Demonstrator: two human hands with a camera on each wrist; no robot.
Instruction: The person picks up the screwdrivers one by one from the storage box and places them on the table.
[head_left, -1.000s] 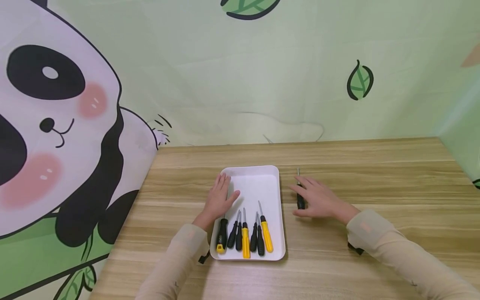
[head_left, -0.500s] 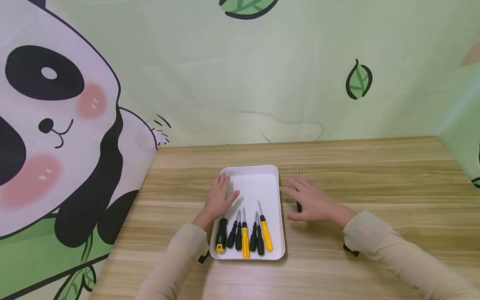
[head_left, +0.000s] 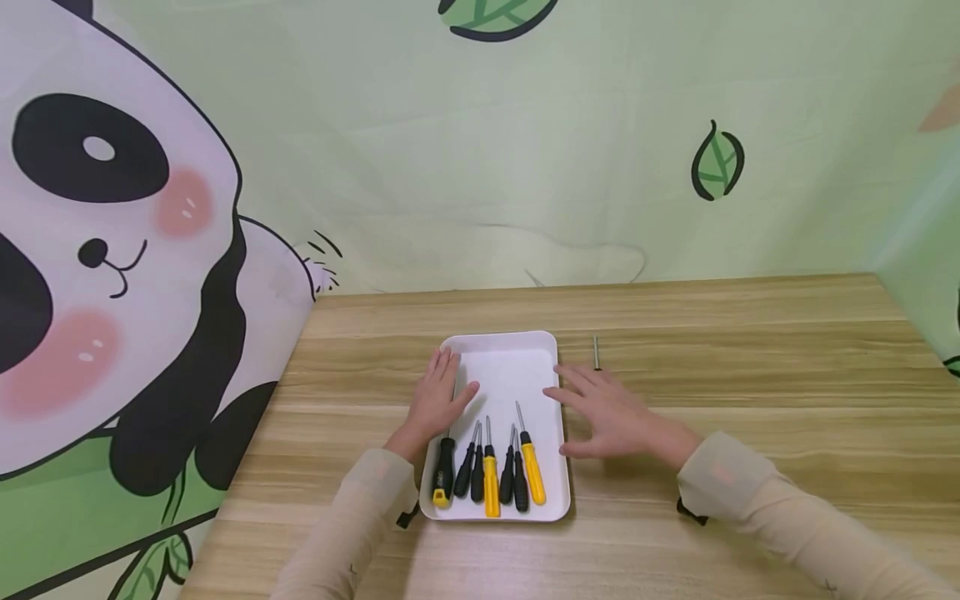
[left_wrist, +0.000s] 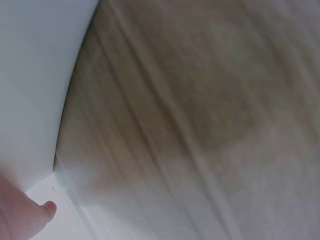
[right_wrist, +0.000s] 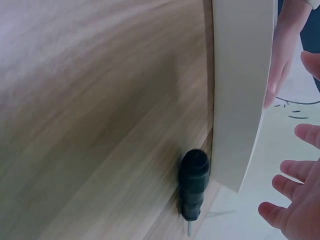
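Observation:
A white tray [head_left: 510,367] lies on the table, with several screwdrivers side by side in its near half. Among them are a large black screwdriver with a yellow end [head_left: 443,475], small black-handled ones, and two yellow-handled screwdrivers [head_left: 491,485]. My left hand [head_left: 435,402] rests on the tray's left rim, fingers straight, partly covering the large screwdriver's shaft. Fingers spread, my right hand [head_left: 611,417] is at the right rim and holds nothing; contact cannot be told. Behind it a loose black screwdriver [right_wrist: 194,182] lies on the table, only its shaft [head_left: 596,352] and collar showing in the head view.
The wood-grain table [head_left: 787,350] stretches out on both sides of the tray. At its back edge hangs a pale green cloth [head_left: 570,167] with leaf prints, and a large panda print [head_left: 112,250] covers the left side.
My right hand has moved left from above the loose screwdriver to the tray's right rim, fingers still spread. The left hand, the tray and the screwdrivers have stayed in place.

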